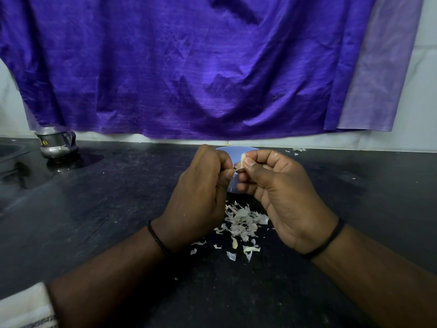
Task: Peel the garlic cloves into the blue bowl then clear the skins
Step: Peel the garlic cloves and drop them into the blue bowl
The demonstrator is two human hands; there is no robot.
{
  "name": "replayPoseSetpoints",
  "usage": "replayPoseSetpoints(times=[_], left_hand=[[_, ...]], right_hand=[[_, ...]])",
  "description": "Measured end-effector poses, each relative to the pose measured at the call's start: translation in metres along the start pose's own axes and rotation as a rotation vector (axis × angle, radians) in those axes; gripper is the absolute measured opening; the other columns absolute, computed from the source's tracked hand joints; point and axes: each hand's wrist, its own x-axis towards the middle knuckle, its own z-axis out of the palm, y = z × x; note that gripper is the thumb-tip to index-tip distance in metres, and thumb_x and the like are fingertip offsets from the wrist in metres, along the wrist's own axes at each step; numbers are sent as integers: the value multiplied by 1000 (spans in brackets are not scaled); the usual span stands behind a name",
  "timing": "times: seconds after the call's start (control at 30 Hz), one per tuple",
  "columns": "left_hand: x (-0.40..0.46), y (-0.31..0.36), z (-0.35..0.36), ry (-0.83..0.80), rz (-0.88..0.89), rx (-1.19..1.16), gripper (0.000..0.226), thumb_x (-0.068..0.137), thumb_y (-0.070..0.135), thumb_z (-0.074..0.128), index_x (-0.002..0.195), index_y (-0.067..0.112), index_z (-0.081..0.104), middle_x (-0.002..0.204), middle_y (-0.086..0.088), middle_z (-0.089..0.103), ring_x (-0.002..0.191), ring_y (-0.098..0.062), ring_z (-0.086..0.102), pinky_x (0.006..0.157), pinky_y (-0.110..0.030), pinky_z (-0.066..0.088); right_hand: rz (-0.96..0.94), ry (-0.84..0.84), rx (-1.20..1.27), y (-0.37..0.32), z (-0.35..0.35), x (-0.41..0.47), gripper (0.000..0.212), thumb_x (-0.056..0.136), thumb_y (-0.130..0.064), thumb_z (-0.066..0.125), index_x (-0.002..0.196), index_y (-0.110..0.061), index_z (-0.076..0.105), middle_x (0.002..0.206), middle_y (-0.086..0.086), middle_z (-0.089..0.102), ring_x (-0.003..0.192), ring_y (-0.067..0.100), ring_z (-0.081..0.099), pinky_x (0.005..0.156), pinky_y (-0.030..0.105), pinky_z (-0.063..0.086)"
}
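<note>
Head view: garlic clove pinched between both hands above the blue bowl.

Left hand curled, thumb and forefinger nipping the clove's lower tip; right hand curled too, thumb and fingertips gripping its upper end, a flap of pale skin sticking up. Bowl mostly hidden behind the hands, only far rim and a sliver of wall showing between them. Heap of garlic skins on the dark counter, nearer than the bowl, just beneath and between the wrists. Steel jug well apart at far left, under the purple cloth.
</note>
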Motion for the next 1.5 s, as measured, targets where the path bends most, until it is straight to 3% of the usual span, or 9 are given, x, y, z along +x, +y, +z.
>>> replayPoseSetpoints(times=[0.2, 0.47, 0.73, 0.83, 1.0, 1.17, 1.5], left_hand=[[0, -1, -1, 20, -27, -23, 8, 100, 26, 42, 96, 21, 46, 91, 13, 42, 79, -4, 47, 64, -16, 36], [0, 1, -5, 70, -143, -71, 8, 98, 23, 48, 102, 22, 55, 91, 13, 53, 77, -2, 51, 69, -9, 37], [3, 1, -2, 121, -246, -241, 5, 89, 15, 69, 90, 14, 74, 82, 8, 67, 66, -14, 60, 60, -18, 47], [1, 2, -2, 85, -358, -385, 6, 89, 10, 72, 87, 14, 75, 79, 6, 68, 53, -7, 56, 52, -19, 44], [2, 3, -4, 48, -325, -330, 5, 86, 13, 72, 81, 12, 74, 78, 4, 68, 53, -14, 57, 50, -22, 47], [0, 3, -4, 55, -308, -277, 6, 84, 8, 73, 79, 11, 74, 70, 11, 65, 53, -5, 55, 52, -13, 41], [-2, 5, 0, 85, -290, -209, 9, 86, 13, 67, 80, 15, 74, 65, 14, 64, 52, -7, 61, 51, -19, 48]], right_hand=[[-12, 6, 60, -2, 0, 2, 8, 95, -2, 59, 95, -8, 65, 76, 4, 71, 68, 10, 62, 62, 23, 55], [-37, 5, -39, -2, -8, 4, 12, 92, -5, 63, 102, -5, 69, 91, 12, 76, 79, 16, 68, 71, 25, 57], [-85, -14, -131, 1, -10, 5, 9, 85, -3, 69, 90, -9, 74, 83, 5, 75, 70, 10, 64, 64, 23, 55], [-114, -5, -189, 2, -12, 6, 9, 86, -3, 70, 93, -8, 74, 85, 7, 76, 72, 11, 66, 65, 24, 56], [-187, -13, -275, 2, -10, 5, 9, 85, 1, 70, 91, -5, 73, 82, 10, 76, 67, 5, 67, 61, 20, 56], [-228, -9, -328, 4, -8, 5, 14, 85, 3, 70, 84, -10, 74, 76, 3, 76, 63, 3, 66, 59, 17, 54], [-207, -15, -317, 6, -10, 6, 13, 86, 2, 69, 87, -9, 75, 77, 6, 75, 66, 8, 65, 61, 16, 53]])
